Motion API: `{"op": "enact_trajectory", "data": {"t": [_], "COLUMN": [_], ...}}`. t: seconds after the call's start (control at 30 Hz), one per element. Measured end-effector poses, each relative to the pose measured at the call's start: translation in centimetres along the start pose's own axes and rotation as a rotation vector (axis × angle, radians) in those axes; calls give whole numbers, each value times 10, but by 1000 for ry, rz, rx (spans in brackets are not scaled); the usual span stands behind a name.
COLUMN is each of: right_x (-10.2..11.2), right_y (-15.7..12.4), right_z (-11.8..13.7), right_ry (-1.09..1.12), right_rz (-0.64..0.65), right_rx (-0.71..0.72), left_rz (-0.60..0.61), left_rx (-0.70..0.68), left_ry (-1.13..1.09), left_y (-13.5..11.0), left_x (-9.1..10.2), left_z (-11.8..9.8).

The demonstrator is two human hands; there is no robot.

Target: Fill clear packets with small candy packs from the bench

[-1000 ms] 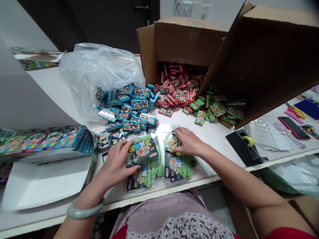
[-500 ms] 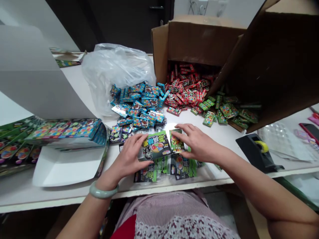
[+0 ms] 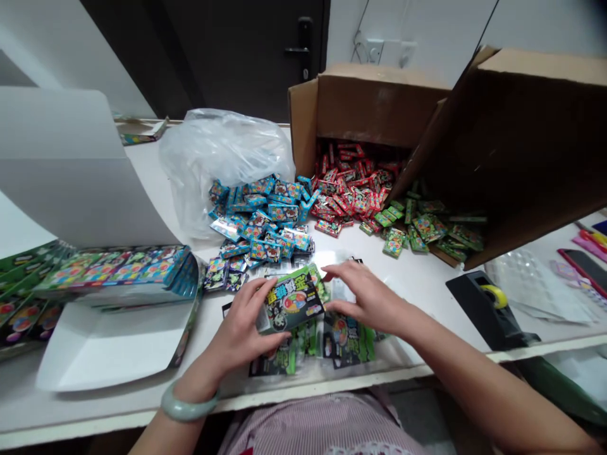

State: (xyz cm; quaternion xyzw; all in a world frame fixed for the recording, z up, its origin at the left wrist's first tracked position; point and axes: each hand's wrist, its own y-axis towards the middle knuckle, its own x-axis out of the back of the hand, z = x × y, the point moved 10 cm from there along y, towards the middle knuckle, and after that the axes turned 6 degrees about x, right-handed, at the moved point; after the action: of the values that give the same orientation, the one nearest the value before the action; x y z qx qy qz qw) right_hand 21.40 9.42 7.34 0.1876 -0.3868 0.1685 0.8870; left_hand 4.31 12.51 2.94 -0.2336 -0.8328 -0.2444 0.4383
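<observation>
Two hands on one green packet point(image 3: 291, 302). The left hand point(image 3: 239, 332) has its fingers clamped round the left end, holding it tilted just above the desk point(image 3: 427, 275); the right hand point(image 3: 370, 302) has its fingers curled against the packet's right edge, touching. Can't tell if they grip anything. More flat packets point(image 3: 349, 333) lie on the desk right under both hands. Behind: blue packs point(image 3: 260, 218) spilling from a plastic bag point(image 3: 222, 148), red packs point(image 3: 353, 189) in a cardboard box point(image 3: 374, 107), green packs point(image 3: 420, 227) beside them. Tape dispenser point(image 3: 488, 309) off to the right.
</observation>
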Motion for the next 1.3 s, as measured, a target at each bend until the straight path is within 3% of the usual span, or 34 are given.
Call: {"op": "enact_trajectory", "data": {"t": [0.13, 0.2, 0.27, 0.37, 0.5, 0.63, 0.73, 0.83, 0.93, 1.03, 1.17, 1.3], "right_x": [-11, 3, 26, 39, 28, 7, 11, 31, 40, 36, 14, -16], "right_y": [14, 30, 43, 73, 92, 86, 76, 63, 51, 36, 21, 20], "right_z": [-14, -55, -115, -176, -220, -238, -237, -213, -161, -103, -63, -56], "right_ry": [170, 172, -24, -141, -169, -46, 59, 128, 288, 526, 546, 509], "right_rz": [9, -100, -219, -259, -231, -179, -226, -337, -404, -424, -266, -37], "right_rx": [-39, -172, -415, -545, -660, -709, -701, -657, -508, -317, -282, -284], "left_rz": [5, -9, -27, -22, -17, -19, -36, -88, -148, -169, -170, -114], "left_rx": [-20, 14, 51, 64, 86, 95, 98, 110, 131, 118, 42, -41], "left_ry": [-5, 3, 23, 45, 50, 36, 25, 38, 74, 89, 100, 104], "left_y": [1, 2, 1, -3, -9, -9, -4, -1, 0, 3, 6, 2], "left_x": [-2, 1, 4, 6, 4, 3, 4, 8, 12, 14, 16, 8], "left_z": [2, 8, 16, 21, 26, 32, 34, 33, 31, 26, 11, -4]}}
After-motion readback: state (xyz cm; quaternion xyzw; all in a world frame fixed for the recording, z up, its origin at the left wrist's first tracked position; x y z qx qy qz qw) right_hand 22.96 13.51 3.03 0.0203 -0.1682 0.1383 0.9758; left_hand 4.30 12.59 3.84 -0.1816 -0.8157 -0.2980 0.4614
